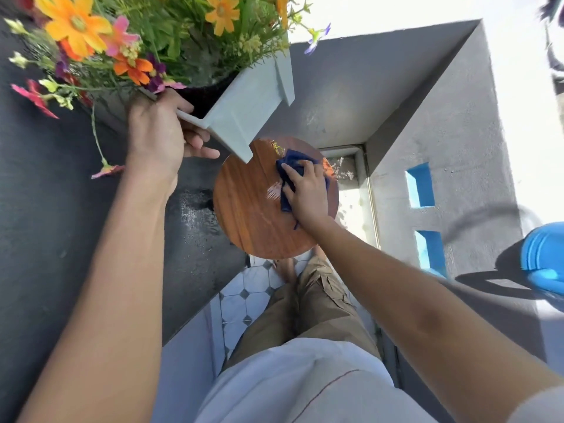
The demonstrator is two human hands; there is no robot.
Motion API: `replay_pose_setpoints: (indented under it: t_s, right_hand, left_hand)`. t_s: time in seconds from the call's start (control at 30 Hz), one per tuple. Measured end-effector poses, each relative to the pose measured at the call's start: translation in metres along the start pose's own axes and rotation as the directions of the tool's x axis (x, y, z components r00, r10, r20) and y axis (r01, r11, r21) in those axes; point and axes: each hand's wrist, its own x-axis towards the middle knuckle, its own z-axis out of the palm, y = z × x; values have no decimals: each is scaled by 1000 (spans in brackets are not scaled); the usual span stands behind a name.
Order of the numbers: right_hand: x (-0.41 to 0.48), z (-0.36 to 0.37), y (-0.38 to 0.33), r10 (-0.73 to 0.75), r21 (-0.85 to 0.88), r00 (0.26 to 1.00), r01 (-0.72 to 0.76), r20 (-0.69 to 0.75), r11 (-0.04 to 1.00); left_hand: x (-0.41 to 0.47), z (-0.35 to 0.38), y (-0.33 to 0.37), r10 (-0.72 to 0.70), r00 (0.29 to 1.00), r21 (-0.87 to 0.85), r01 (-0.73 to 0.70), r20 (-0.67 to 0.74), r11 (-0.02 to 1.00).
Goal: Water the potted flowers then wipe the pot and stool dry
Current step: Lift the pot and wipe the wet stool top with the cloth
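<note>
- The right hand [305, 190] lies palm down on a dark blue cloth [290, 175], fingers curled over the bunched fabric and pressing it onto the round wooden stool top [244, 215]; the cloth pokes out ahead of the fingertips and trails a corner back beside the wrist.
- The left hand [158, 135] is closed round the rim of the grey pot [244, 108], thumb side on the rim, fingers wrapped under its lip; the pot is tilted and lifted, one corner hanging just over the stool's far edge, close to the cloth.
- The flowers [122, 41], orange, pink and purple, spill out above and to the left of the left hand.
- A wet streak [273, 192] shines on the wood just left of the right hand; the near half of the stool top lies bare.
- Right of the right hand the stool's edge is close, with a grey wall [442, 132] beyond; a blue watering can [543, 254] sits far right, well apart.
- Wet dark floor [195, 215] lies between the two forearms.
</note>
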Motion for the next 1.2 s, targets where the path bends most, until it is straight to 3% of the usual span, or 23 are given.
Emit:
replay_pose_setpoints:
  t_s: [0.17, 0.33, 0.47, 0.6, 0.7, 0.77, 0.93, 1.07, 1.13, 1.2]
  right_hand:
    - [-74, 44, -66, -265, 127, 955, 248, 137, 960]
    - [-128, 46, -56, -324, 191, 933, 294, 155, 937]
    - [-112, 18, 8, -266, 121, 962, 258, 59, 959]
    - [-55, -12, 61, -107, 43, 994, 107, -18, 993]
    - [-21, -24, 68, 95, 79, 995, -97, 26, 992]
    - [-19, -21, 59, 104, 62, 994, -105, 18, 993]
    - [-76, 2, 21, -162, 69, 986, 158, 44, 985]
    - [-125, 15, 2, -421, 154, 887, 397, 189, 905]
    - [-128, 11, 11, -467, 155, 860, 442, 205, 883]
    - [-113, 3, 26, -429, 135, 885, 410, 183, 902]
  left_hand:
    - [0, 7, -4, -11, 1000, 10, 11, -4, 1000]
    - [-2, 8, -8, -24, 1000, 19, 24, 13, 1000]
    - [-3, 8, -8, -17, 1000, 17, 17, 16, 1000]
    - [-2, 7, -8, -10, 1000, 13, 10, 9, 1000]
    - [-1, 6, -8, -9, 1000, 12, 9, 5, 1000]
    - [0, 6, -8, -6, 1000, 9, 6, 11, 1000]
    - [3, 6, -10, -10, 999, -2, 10, 35, 1000]
    - [4, 9, -10, -18, 999, -6, 18, 34, 1000]
    - [4, 9, -10, -19, 999, -5, 19, 37, 1000]
    - [4, 8, -9, -15, 999, -5, 15, 43, 1000]
